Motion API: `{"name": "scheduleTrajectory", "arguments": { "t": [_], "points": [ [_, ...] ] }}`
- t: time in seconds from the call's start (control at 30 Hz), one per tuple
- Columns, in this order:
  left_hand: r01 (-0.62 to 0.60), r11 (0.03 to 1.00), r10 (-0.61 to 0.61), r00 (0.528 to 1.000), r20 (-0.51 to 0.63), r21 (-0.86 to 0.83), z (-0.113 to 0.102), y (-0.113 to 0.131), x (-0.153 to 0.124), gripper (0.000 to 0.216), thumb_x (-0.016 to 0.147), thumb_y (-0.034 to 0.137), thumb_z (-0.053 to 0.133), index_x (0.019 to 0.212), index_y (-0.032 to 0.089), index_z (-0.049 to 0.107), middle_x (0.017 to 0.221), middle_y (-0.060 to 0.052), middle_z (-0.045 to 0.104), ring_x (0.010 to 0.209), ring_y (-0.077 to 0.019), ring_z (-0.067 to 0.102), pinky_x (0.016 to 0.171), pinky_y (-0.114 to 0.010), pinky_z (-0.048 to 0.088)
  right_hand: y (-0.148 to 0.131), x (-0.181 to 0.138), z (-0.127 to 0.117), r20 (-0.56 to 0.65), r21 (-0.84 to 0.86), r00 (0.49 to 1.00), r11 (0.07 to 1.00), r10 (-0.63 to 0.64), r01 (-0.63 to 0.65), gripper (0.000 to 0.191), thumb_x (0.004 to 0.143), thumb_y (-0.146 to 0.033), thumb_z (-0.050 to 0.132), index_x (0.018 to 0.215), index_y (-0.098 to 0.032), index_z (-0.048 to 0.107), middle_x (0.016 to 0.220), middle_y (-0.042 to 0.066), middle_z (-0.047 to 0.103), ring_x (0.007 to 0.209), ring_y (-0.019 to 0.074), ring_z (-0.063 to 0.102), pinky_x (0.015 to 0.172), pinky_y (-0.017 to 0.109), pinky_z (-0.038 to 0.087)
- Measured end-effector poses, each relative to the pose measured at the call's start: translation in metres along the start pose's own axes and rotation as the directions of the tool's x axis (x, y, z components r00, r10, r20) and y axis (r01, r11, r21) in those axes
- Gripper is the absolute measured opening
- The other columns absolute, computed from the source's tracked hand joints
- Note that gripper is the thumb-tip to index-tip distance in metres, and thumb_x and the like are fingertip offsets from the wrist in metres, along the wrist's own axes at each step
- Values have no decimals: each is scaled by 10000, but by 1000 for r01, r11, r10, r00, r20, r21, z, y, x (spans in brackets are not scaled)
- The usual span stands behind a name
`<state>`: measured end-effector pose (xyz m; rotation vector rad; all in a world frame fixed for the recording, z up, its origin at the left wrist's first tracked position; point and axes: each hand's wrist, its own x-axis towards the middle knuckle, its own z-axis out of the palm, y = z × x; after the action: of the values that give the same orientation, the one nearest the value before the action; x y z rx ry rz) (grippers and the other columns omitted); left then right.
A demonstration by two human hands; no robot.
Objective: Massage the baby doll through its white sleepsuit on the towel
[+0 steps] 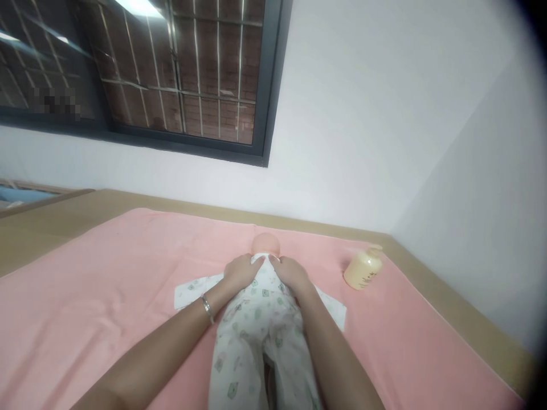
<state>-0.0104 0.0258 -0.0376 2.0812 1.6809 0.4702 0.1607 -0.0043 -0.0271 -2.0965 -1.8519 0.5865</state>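
Note:
A baby doll [265, 245] in a white printed romper [256, 336] lies on its back on a pink cloth [106, 290], head away from me. My left hand [241, 270], with a bracelet at the wrist, rests on the doll's left shoulder, fingers curled on the fabric by the collar. Mirroring it, my right hand [290, 272] rests on the other shoulder, fingers bent on the romper. The sleeves spread flat to each side.
A cream pump bottle [363, 270] stands on the pink cloth to the right of the doll. The cloth covers a tan surface [51, 222] set into a corner of white walls. A barred window [179, 74] is above left.

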Motion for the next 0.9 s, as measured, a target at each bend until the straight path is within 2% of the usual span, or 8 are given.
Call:
{"name": "scheduleTrajectory", "arguments": {
  "t": [0.17, 0.27, 0.37, 0.47, 0.57, 0.7, 0.8, 0.9],
  "points": [
    [-29, 998, 30, 999, -17, 54, -4, 2, -4, 642, 873, 666, 221, 974, 189, 637, 994, -126, 698, 910, -292, 643, 757, -371, 453, -21, -23, -5, -65, -152, 996, 985, 69, -78, 662, 934, -568, 192, 1144, -109, 620, 1138, 209, 633, 1049, 340, 586, 867, 455, 416],
    [-120, 976, 133, 989, -62, 183, -5, 8, -13, 586, 930, 541, 205, 934, 164, 654, 940, -133, 701, 932, -275, 634, 939, -424, 384, -31, -32, -5, -110, -219, 994, 975, 15, -39, 602, 923, -543, 260, 1111, -113, 637, 1104, 211, 643, 1027, 357, 589, 845, 467, 425],
    [-213, 904, 281, 950, -139, 371, -3, 18, -29, 519, 950, 428, 253, 998, 104, 656, 1006, -168, 685, 1035, -288, 592, 1082, -468, 222, -28, -26, -6, -76, -176, 997, 984, 8, -21, 619, 927, -539, 245, 1121, -102, 638, 1125, 208, 640, 1050, 361, 579, 863, 469, 422],
    [-223, 830, 341, 928, -148, 511, -1, 30, -49, 475, 941, 363, 320, 1084, 32, 630, 1076, -215, 654, 1048, -314, 577, 1059, -467, 258, -17, -12, -9, 7, -51, 997, 996, 71, -71, 663, 946, -517, 175, 1157, -82, 629, 1179, 205, 624, 1092, 331, 574, 898, 433, 417],
    [-249, 777, 380, 918, -115, 578, -2, 38, -63, 443, 935, 320, 347, 1075, 14, 635, 1078, -233, 644, 1049, -331, 575, 1033, -471, 286, -10, -7, -14, 50, -4, 994, 995, 95, -95, 693, 957, -500, 125, 1205, -67, 605, 1235, 204, 596, 1122, 301, 569, 910, 394, 418],
    [-252, 824, 339, 937, -85, 508, -10, 35, -57, 458, 936, 367, 326, 1016, 49, 647, 1003, -209, 666, 961, -330, 611, 941, -475, 369, -20, -27, -25, 45, -69, 995, 994, 91, -88, 614, 943, -493, 227, 1155, -86, 635, 1183, 204, 625, 1082, 328, 583, 895, 420, 415],
    [-192, 912, 228, 972, -57, 363, -17, 24, -38, 518, 932, 467, 284, 1007, 97, 639, 996, -184, 674, 918, -318, 628, 817, -425, 436, -32, -50, -38, 41, -117, 999, 993, 21, -16, 513, 928, -457, 299, 1100, -127, 652, 1123, 177, 656, 1016, 308, 609, 848, 391, 429],
    [-125, 970, 127, 992, 4, 207, -18, 14, -20, 595, 918, 565, 233, 996, 138, 640, 1019, -168, 677, 923, -293, 634, 756, -370, 449, -35, -62, -48, 89, -64, 996, 998, -23, 28, 487, 935, -450, 298, 1057, -149, 661, 1078, 145, 679, 964, 270, 628, 815, 343, 438]
  ]
}}
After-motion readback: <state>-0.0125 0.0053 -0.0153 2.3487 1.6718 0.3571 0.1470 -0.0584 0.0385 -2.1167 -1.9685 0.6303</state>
